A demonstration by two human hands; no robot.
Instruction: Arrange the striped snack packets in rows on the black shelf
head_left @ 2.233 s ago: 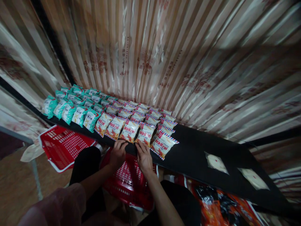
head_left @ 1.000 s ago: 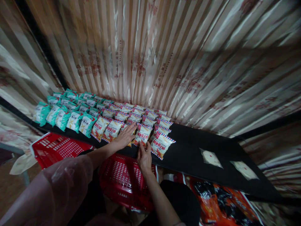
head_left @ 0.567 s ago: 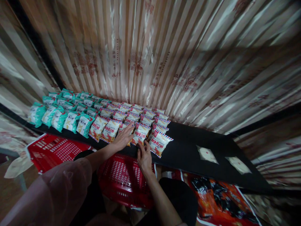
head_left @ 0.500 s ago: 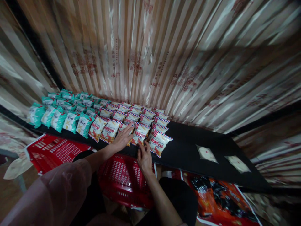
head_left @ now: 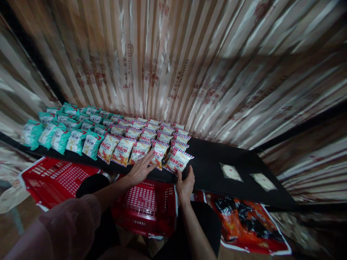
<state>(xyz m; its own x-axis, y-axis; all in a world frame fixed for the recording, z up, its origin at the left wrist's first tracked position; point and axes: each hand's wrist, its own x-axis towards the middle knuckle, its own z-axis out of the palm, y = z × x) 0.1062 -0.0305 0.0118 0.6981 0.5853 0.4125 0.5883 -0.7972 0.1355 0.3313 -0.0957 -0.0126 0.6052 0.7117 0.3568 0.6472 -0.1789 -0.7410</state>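
Note:
My left hand lies with its fingers stretched out against the lower front of a white snack bag with a striped red-and-blue edge. My right hand is at the lower right corner of the end snack bag in the front row. Its thumb and fingers are apart, touching or very near the bag's bottom edge; the bag is not wrapped in the hand. More white bags of the same kind stand in several rows to the left and behind.
Teal snack bags fill the left end of the black shelf. Two flat whitish packets lie at right. Below are red baskets, one at right holding orange and black packages. A striped curtain hangs behind.
My right hand has moved right, from between the last two front bags to the end bag's right corner. My left hand has slid right along the row. The view has shifted slightly.

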